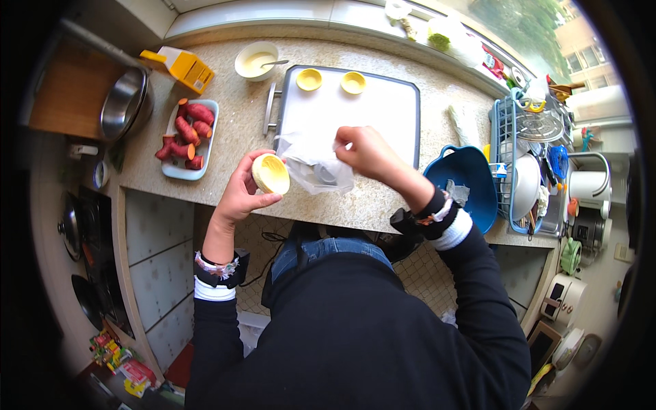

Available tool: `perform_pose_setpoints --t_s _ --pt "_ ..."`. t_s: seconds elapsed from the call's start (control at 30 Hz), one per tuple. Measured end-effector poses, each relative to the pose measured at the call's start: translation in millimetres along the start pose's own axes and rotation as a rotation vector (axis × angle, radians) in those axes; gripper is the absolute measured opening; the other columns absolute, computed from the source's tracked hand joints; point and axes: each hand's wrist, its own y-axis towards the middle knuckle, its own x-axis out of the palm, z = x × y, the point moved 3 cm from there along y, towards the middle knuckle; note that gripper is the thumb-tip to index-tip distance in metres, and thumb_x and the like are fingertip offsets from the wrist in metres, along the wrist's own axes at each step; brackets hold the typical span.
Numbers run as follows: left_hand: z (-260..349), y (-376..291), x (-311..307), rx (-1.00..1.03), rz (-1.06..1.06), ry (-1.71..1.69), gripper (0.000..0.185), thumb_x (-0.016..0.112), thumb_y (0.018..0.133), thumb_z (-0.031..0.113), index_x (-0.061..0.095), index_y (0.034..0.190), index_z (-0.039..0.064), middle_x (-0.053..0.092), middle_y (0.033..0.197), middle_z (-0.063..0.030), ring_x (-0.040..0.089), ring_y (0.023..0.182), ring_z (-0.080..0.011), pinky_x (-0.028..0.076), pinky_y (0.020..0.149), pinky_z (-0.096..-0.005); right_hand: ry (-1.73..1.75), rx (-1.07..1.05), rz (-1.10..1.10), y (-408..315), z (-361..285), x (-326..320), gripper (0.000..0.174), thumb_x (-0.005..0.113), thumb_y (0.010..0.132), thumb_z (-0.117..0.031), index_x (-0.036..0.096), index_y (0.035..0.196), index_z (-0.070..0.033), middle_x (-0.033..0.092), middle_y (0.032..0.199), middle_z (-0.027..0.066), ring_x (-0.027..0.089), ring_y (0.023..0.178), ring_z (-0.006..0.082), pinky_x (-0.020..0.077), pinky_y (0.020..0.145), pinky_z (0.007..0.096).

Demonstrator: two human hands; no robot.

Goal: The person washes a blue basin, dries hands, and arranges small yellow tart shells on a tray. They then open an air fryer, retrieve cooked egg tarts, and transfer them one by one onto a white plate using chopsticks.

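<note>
My left hand [244, 187] grips a small stack of yellow tart shells [271, 175], tilted so the hollow of the top shell faces me. Beside it, a crumpled clear plastic bag [319, 171] lies over the counter and the near edge of a white tray [379, 115] with a dark rim. My right hand [366, 152] is above the bag with curled fingers, seemingly pinching its edge; the fingertips are partly hidden. Toward the tray's far side sit two single tart shells, a left one [309, 80] and a right one [353, 83].
Left of the tray stand a bowl of pale liquid [252, 62] with a spoon, a yellow carton [189, 70] and a dish [209, 148] of cut sweet potatoes [187, 131]. To the right are a blue basin [469, 171] and a loaded dish rack [505, 118]. Steel bowls [123, 105] stand far left.
</note>
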Motion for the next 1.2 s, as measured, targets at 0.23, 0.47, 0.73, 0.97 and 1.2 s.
perform_pose_setpoints --t_s 0.23,0.47,0.73,0.97,1.2 --pt "-61 85 12 -0.033 0.103 -0.213 0.072 0.077 0.066 -0.002 0.036 0.125 0.007 0.052 0.112 -0.0051 0.054 0.104 -0.0152 0.046 0.09 -0.029 0.199 0.331 0.111 -14 59 -115 0.014 0.059 0.083 -0.013 0.061 0.083 0.001 0.059 0.07 0.0037 0.059 0.061 0.0101 0.0529 0.052 0.024" --pt "-113 179 35 0.17 0.16 0.129 0.073 0.08 0.064 0.003 0.035 0.122 0.006 0.051 0.107 -0.007 0.054 0.101 -0.0162 0.049 0.086 -0.0302 0.285 0.499 0.377 -22 153 -193 0.012 0.061 0.085 -0.016 0.061 0.083 -0.004 0.062 0.075 0.0009 0.06 0.065 0.0077 0.0514 0.055 0.0222" --pt "-131 235 110 0.255 0.175 0.82 0.082 0.081 0.062 0.032 0.04 0.129 0.009 0.048 0.115 -0.0174 0.045 0.111 -0.0344 0.038 0.097 -0.0422 0.308 0.553 0.526 -19 231 -231 0.012 0.059 0.086 -0.018 0.06 0.08 -0.007 0.063 0.075 0.0004 0.058 0.062 0.0068 0.0509 0.054 0.0221" --pt "-119 220 88 0.213 0.236 0.975 0.101 0.085 0.057 0.034 0.03 0.137 0.002 0.049 0.118 -0.0193 0.048 0.107 -0.0358 0.04 0.094 -0.0426 0.399 0.537 0.538 -13 256 -238 0.009 0.06 0.084 -0.014 0.06 0.082 -0.006 0.061 0.074 0.0005 0.059 0.065 0.0085 0.0518 0.057 0.0248" --pt "-90 209 59 0.23 0.119 1.294 0.095 0.083 0.06 0.032 0.035 0.137 0.004 0.052 0.118 -0.0124 0.048 0.109 -0.03 0.042 0.094 -0.0384 0.379 0.527 0.48 -7 258 -241 0.013 0.058 0.087 -0.021 0.061 0.088 -0.008 0.067 0.083 0.0015 0.062 0.071 0.0078 0.0519 0.061 0.023"
